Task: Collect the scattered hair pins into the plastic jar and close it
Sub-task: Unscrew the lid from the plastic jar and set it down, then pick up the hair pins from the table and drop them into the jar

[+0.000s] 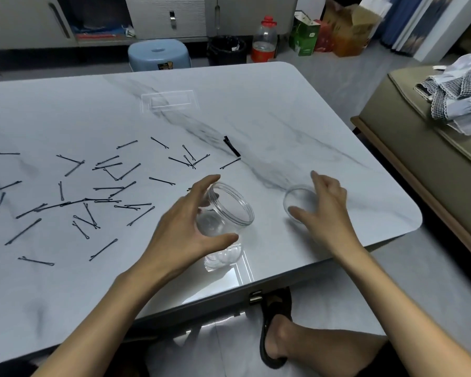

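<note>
A clear plastic jar (226, 213) with an open threaded mouth is tilted off the white marble table (297, 126), held in my left hand (185, 224) between thumb and fingers. My right hand (324, 208) grips the clear round lid (299, 198) by its rim, to the right of the jar, just above the tabletop. Several black hair pins (106, 191) lie scattered over the left half of the table. A wider black clip (231, 146) lies apart, further back near the middle. The jar looks empty.
A clear rectangular box lid (170, 100) lies at the back of the table. The table's near edge (256, 284) and rounded right corner are close to my hands. A sofa with clothes (446, 112) stands right; a blue stool (158, 55) and bottle (265, 39) behind.
</note>
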The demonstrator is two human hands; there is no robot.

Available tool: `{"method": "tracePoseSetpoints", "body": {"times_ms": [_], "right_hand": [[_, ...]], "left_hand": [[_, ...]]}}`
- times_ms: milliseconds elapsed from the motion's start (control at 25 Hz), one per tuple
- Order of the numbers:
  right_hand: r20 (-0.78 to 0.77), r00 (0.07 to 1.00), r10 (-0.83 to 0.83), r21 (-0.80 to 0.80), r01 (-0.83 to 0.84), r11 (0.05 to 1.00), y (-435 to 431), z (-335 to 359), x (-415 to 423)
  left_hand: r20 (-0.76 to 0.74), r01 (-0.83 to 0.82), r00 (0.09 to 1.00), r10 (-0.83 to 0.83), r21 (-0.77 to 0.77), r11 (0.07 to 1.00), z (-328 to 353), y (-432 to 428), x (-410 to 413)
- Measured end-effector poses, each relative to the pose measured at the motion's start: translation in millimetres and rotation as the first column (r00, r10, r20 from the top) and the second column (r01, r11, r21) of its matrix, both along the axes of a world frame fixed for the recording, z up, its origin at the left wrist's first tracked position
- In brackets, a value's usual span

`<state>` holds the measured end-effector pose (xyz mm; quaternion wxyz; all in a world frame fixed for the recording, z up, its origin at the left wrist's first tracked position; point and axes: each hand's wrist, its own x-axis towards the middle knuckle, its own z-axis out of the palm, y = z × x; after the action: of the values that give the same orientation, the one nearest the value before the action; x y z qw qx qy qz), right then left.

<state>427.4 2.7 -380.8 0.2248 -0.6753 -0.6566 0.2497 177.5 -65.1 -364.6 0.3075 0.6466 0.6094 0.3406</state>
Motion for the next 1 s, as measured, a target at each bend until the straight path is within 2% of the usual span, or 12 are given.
{"method": "tracePoseSetpoints", "body": {"times_ms": [40, 120, 160, 280, 480, 720, 760, 800, 880, 1000], "right_hand": [[-0.149, 0.988, 0.034, 0.003, -0.034, 0.999, -8, 6, -14], [-0.435, 0.897, 0.078, -0.145, -0.155, 0.977, -29, 19, -51], [-0.528, 0.845, 0.087, -0.218, -0.234, 0.948, -39, 25, -70], [-0.596, 0.785, 0.169, -0.254, -0.384, 0.888, -64, 46, -118], [-0.527, 0.772, 0.355, -0.193, -0.515, 0.835, -81, 66, -202], [-0.468, 0.710, 0.526, -0.220, -0.671, 0.709, -84, 62, -346], [-0.470, 0.705, 0.531, -0.206, -0.673, 0.711, -79, 65, -353], [-0.448, 0.689, 0.570, -0.185, -0.695, 0.695, -75, 64, -373], [-0.297, 0.623, 0.724, -0.143, -0.779, 0.611, -70, 47, -447], [-0.038, 0.462, 0.886, -0.092, -0.885, 0.457, -62, 27, -545]], "left_hand": [[0.030, 0.007, 1.000, -0.006, -0.013, 1.000, 1, -3, -1], [0.081, 0.013, 0.997, -0.010, -0.031, 0.999, 8, -14, -8], [0.101, 0.004, 0.995, -0.001, -0.032, 0.999, 13, -21, -13], [0.107, -0.065, 0.992, 0.068, -0.031, 0.997, 31, -51, -40], [0.068, -0.277, 0.958, 0.278, -0.024, 0.960, 47, -92, -105], [-0.003, -0.509, 0.861, 0.509, 0.025, 0.860, 33, -121, -235], [-0.024, -0.530, 0.846, 0.532, 0.054, 0.846, 37, -119, -246], [-0.038, -0.573, 0.816, 0.576, 0.066, 0.817, 35, -122, -271], [-0.041, -0.711, 0.700, 0.713, 0.058, 0.701, 18, -145, -340], [-0.054, -0.853, 0.520, 0.853, 0.014, 0.521, -8, -180, -406]]}}
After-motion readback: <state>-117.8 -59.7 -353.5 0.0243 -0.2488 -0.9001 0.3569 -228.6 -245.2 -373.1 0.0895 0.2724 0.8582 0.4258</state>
